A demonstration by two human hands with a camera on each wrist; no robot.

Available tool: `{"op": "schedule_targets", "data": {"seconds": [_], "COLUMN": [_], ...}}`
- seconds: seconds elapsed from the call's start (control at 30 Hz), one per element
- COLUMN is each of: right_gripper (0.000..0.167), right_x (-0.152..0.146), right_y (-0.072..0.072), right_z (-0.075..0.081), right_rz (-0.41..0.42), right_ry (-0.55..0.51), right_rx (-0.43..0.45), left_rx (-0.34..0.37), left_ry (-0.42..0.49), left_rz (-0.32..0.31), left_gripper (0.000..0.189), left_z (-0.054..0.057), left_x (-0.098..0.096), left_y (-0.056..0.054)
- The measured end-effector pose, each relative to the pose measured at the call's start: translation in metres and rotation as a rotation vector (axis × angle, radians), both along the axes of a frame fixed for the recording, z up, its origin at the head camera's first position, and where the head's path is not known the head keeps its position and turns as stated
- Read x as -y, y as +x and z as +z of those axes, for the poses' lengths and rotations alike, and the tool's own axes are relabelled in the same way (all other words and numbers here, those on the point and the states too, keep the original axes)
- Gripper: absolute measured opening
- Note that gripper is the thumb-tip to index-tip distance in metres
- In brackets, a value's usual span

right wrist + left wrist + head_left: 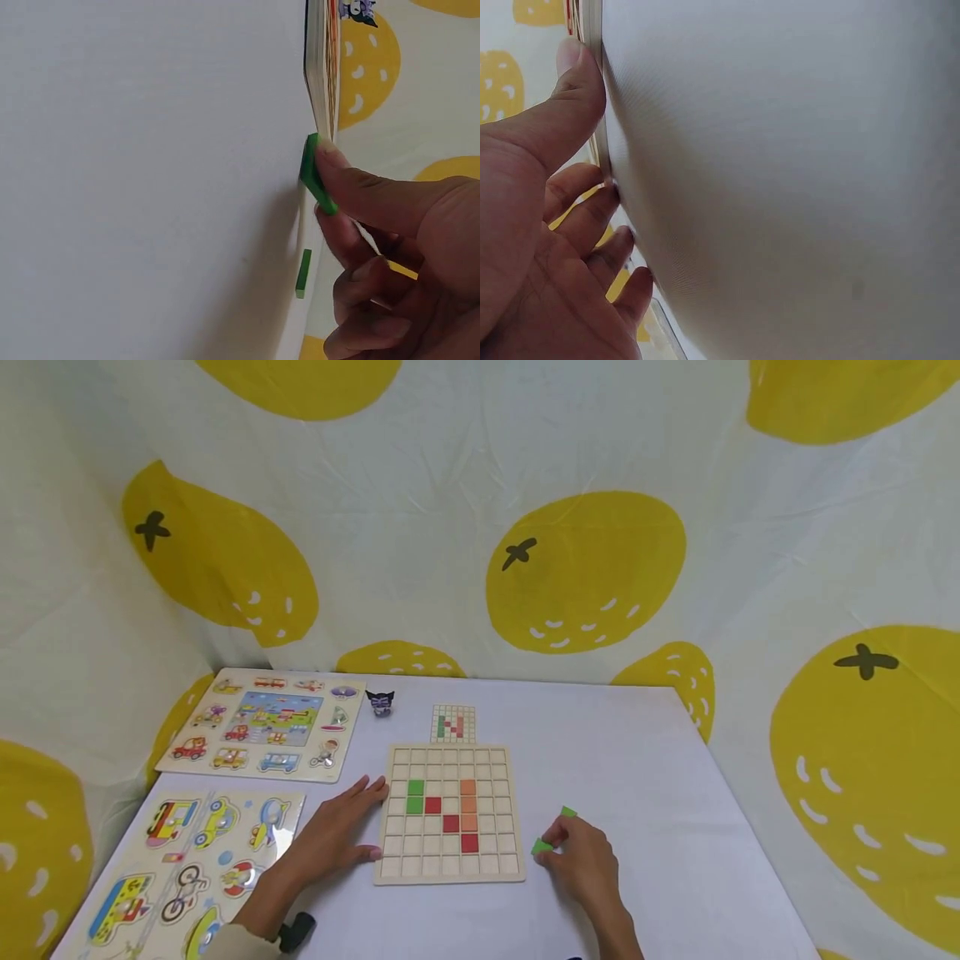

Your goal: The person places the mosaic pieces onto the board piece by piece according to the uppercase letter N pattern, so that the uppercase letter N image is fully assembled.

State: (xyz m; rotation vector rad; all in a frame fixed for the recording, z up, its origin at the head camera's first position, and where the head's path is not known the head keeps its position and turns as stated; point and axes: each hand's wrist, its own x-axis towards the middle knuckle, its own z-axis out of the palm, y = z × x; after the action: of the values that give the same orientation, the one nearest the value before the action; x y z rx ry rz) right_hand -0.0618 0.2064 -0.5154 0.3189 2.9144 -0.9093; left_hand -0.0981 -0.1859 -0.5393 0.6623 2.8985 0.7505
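Note:
A wooden grid board (pixel 411 867) lies in the middle of the table, with two green, three red and three orange square tiles in its cells. My left hand (pixel 337 831) rests at the board's left edge, thumb and fingers spread and touching it. To the right of the board, my right hand (pixel 588 860) pinches a green square tile (pixel 310 169) between thumb and index finger. A second green tile (pixel 568 812) lies on the table just beyond that hand. Behind the board is a small pattern card (pixel 453 724) showing coloured squares on a grid.
Two wooden picture puzzles with vehicles lie on the left, a farther puzzle (pixel 210 689) and a nearer puzzle (pixel 240 802) partly under my left forearm. A small dark figurine (pixel 381 702) stands at the back. A lemon-print cloth (pixel 427 527) hangs behind the table.

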Motion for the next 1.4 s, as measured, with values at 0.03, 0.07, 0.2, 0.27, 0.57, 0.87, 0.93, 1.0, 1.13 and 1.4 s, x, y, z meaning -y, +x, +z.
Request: {"op": "schedule_targets", "data": {"seconds": [0.03, 0.07, 0.2, 0.27, 0.57, 0.87, 0.93, 1.0, 1.13, 1.4], "right_gripper": [0.029, 0.028, 0.026, 0.024, 0.021, 0.019, 0.019, 0.02, 0.022, 0.024], "right_x": [0.001, 0.001, 0.005, 0.011, 0.051, 0.1, 0.11, 0.118, 0.133, 0.154], "right_y": [0.0, 0.0, 0.0, 0.0, -0.004, -0.015, -0.019, -0.022, -0.027, -0.036], "right_z": [0.0, 0.001, 0.002, 0.004, 0.009, 0.006, 0.005, 0.003, -0.001, -0.005], "right_rz": [-0.001, 0.0, 0.019, 0.022, 0.065, 0.168, 0.183, 0.191, 0.19, 0.207], "right_ry": [-0.003, -0.006, -0.049, -0.082, -0.211, -0.287, -0.311, -0.321, -0.299, -0.197], "right_rx": [-0.003, -0.009, -0.046, -0.059, -0.109, -0.082, -0.073, -0.066, -0.06, -0.099], "left_rx": [0.0, 0.002, 0.003, 0.005, 0.013, -0.028, -0.023, -0.025, -0.03, -0.056], "left_ry": [-0.001, -0.004, -0.017, -0.019, -0.015, -0.02, -0.02, -0.019, -0.017, -0.004], "left_rz": [-0.003, -0.005, -0.009, -0.009, -0.002, -0.009, -0.007, -0.008, -0.009, -0.015], "left_gripper": [0.1, 0.1, 0.101, 0.101, 0.101, 0.101, 0.101, 0.101, 0.101, 0.099], "left_z": [0.0, -0.001, -0.003, -0.003, -0.003, -0.003, -0.003, -0.004, -0.004, -0.002], "left_x": [0.0, 0.0, 0.0, 0.0, 0.0, 0.001, 0.001, 0.0, 0.0, 0.0], "left_y": [0.0, -0.001, 0.0, 0.0, 0.0, 0.0, 0.0, -0.001, 0.0, 0.001]}}
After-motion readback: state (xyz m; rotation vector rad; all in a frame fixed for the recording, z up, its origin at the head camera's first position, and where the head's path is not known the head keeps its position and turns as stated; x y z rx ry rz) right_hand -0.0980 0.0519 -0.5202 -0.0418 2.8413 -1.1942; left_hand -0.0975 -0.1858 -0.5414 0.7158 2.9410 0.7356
